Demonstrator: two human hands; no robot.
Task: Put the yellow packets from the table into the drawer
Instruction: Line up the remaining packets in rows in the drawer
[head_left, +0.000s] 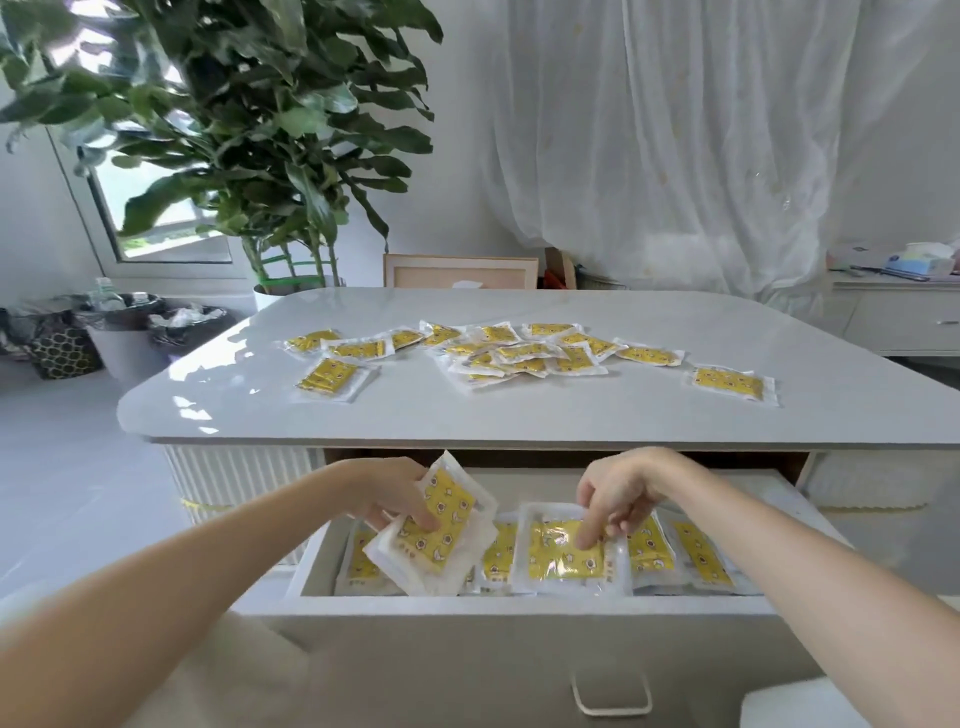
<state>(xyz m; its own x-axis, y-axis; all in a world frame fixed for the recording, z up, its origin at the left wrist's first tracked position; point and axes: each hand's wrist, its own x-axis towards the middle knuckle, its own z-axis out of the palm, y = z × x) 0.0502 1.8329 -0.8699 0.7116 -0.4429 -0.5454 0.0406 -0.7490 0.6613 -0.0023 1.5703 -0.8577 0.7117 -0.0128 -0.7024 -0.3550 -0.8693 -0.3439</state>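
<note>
The white drawer (519, 605) under the table is pulled out towards me. Several yellow packets stand in a row inside it. My left hand (387, 493) grips a small stack of yellow packets (436, 530) over the drawer's left part. My right hand (618, 496) reaches into the drawer, its fingertips pinching the top edge of a yellow packet (563, 551) that leans in the row. Several more yellow packets (519, 351) lie scattered on the white table top (519, 410), with one packet (730, 383) apart at the right and another (330, 378) at the left.
A large potted plant (249, 130) stands behind the table's far left corner. Bins with bags (124, 332) sit on the floor at the left. A white cabinet (904, 312) with a tissue box is at the right. Sheer curtains hang behind.
</note>
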